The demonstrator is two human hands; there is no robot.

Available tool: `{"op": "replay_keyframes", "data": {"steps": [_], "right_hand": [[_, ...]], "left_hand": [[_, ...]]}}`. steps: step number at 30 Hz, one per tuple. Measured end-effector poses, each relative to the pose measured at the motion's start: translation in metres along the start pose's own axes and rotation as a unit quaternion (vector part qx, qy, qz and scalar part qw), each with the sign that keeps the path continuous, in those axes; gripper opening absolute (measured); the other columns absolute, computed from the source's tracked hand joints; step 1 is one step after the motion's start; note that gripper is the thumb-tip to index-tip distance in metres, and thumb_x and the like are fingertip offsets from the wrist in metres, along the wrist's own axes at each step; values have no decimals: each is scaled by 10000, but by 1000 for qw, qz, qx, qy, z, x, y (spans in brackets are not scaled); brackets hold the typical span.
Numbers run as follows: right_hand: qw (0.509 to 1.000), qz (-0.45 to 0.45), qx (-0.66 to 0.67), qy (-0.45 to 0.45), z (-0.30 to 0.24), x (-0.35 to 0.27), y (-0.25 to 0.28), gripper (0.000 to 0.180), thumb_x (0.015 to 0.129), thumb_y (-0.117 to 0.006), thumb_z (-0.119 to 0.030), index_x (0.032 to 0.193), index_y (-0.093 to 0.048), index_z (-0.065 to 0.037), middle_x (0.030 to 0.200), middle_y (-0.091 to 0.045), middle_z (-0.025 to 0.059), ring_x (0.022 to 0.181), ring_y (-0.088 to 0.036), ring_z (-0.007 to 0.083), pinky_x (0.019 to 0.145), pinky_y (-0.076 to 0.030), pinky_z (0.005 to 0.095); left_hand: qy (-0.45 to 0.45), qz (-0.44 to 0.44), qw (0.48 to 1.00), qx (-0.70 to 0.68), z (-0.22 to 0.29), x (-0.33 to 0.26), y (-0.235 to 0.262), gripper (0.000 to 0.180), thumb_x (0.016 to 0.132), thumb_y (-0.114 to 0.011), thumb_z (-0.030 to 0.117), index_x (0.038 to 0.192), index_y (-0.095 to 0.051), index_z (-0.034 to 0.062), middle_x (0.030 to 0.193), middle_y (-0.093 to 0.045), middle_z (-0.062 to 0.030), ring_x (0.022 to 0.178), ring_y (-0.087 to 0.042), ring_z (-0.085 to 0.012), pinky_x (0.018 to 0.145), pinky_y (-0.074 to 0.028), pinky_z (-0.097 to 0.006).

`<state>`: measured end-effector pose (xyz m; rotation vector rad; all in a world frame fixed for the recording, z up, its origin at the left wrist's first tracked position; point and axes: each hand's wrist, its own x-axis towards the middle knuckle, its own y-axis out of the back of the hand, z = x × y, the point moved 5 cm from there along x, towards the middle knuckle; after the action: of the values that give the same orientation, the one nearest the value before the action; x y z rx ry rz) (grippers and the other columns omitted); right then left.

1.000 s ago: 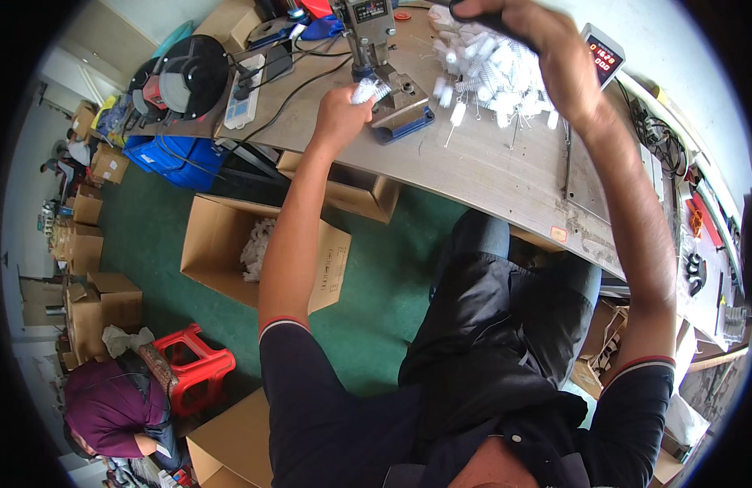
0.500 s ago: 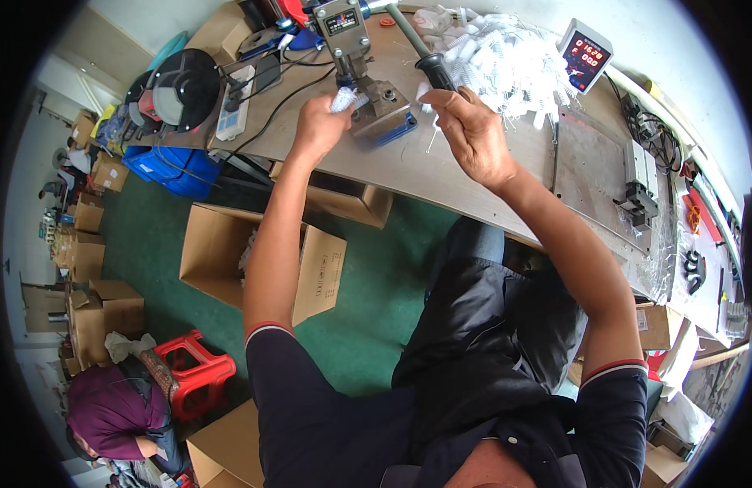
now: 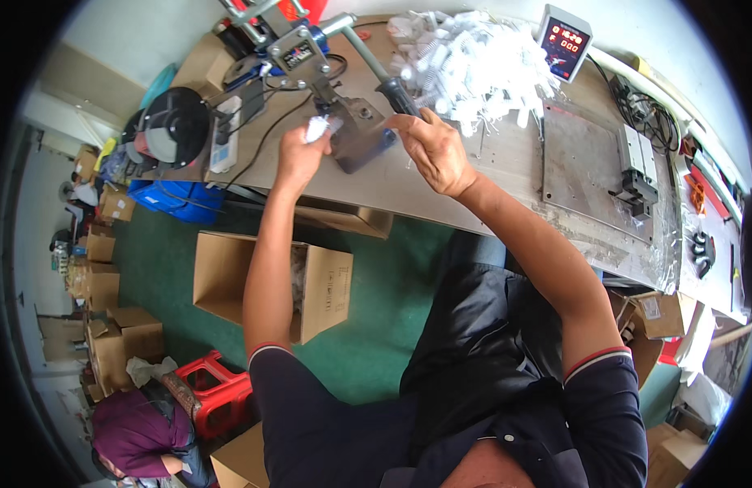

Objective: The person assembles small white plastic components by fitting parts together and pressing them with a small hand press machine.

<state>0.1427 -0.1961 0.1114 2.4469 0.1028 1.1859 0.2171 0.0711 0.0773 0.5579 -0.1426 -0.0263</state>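
My left hand (image 3: 301, 159) is closed around a small white, ribbed plastic piece (image 3: 317, 128), its tip poking out above the fingers. That piece is just in front of the ram of a grey bench hand press (image 3: 299, 55), beside its metal base (image 3: 356, 122); whether they touch is blurred. To the right, my right hand (image 3: 437, 159) is closed at the lower end of the press's lever, on its black grip (image 3: 397, 96). The fingers hide the grip's end. Behind the hands lies a heap of white translucent ribbed pieces (image 3: 461, 69).
A red-digit counter (image 3: 565, 45) stands behind the heap. At the right are a metal plate (image 3: 583, 154) and a clamp-like fixture (image 3: 636, 175). A black reel (image 3: 177, 126) sits at the left. Below are an open carton (image 3: 327, 293), a red stool (image 3: 221, 398) and a bent-over person (image 3: 140, 431).
The whole view has shifted, carrying the press and bench left. My left hand has drawn slightly toward me with the white piece. My right hand stays at the lever grip.
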Motion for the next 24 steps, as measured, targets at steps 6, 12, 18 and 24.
{"op": "replay_keyframes", "data": {"steps": [6, 12, 18, 24], "right_hand": [[997, -9, 46, -60, 3, -5, 4, 280, 1006, -485, -72, 1221, -653, -9, 1148, -685, 211, 1032, -600, 457, 931, -477, 477], [988, -29, 44, -147, -1, -8, 1, 222, 1046, -512, -55, 1212, -657, -83, 932, -613, 160, 819, -594, 298, 786, -483, 366], [994, 28, -16, -100, 15, -14, -1, 212, 1073, -501, -93, 1220, -653, -96, 941, -622, 145, 776, -584, 282, 756, -485, 354], [996, -5, 29, -86, -3, -9, 3, 252, 1110, -473, -191, 1255, -653, -91, 866, -547, 18, 630, -464, 82, 585, -457, 253]], "left_hand": [[-57, 10, 998, 4, -5, 12, -8, 228, 955, -752, 250, 904, -756, 29, 731, -696, 9, 688, -633, -96, 643, -511, -296], [-24, -16, 996, 86, 25, 0, -1, 178, 944, -724, 205, 933, -741, 29, 709, -700, -51, 657, -633, -150, 656, -496, -319], [-11, -25, 997, 68, 35, 2, -8, 140, 944, -703, 195, 930, -737, 59, 694, -693, -43, 660, -644, -168, 656, -498, -344], [-20, 3, 996, 90, 27, -4, -5, 148, 951, -690, 195, 938, -734, 54, 703, -702, -44, 657, -650, -175, 655, -497, -347]]}}
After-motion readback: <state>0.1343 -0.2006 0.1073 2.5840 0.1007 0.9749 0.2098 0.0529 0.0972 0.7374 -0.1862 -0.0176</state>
